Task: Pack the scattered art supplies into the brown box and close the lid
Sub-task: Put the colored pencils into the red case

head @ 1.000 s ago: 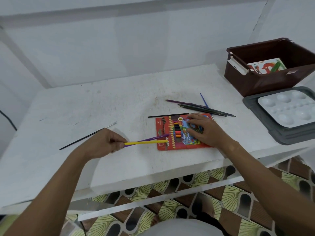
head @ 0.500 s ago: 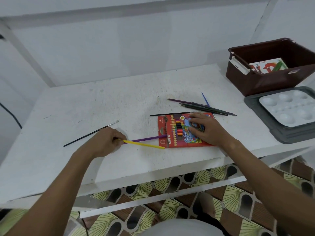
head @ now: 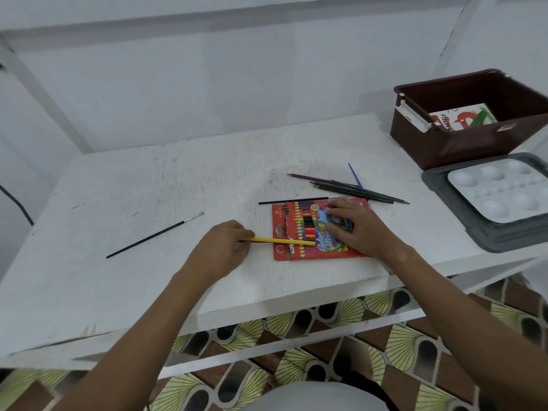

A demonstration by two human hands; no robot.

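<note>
- Right now the left hand [head: 221, 247] pinches a yellow pencil [head: 281, 241], tip lying over the red pencil pack [head: 299, 232] near the surface's [head: 148, 188] front edge.
- Right hand [head: 360, 229] presses flat on the pack, fingers spread, gripping nothing.
- Brown box [head: 462, 143] sits far right w/ lid off; grey lid [head: 480, 235] beside it carries a white palette [head: 501, 191].
- Risks: pencil may miss the pack's slot & roll off the front edge; loose pencils [head: 350, 186] & two brushes [head: 154, 235] may get forgotten; palette must come off the lid before closing.

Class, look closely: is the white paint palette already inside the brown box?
No, the white paint palette lies on the grey lid beside the brown box.
</note>
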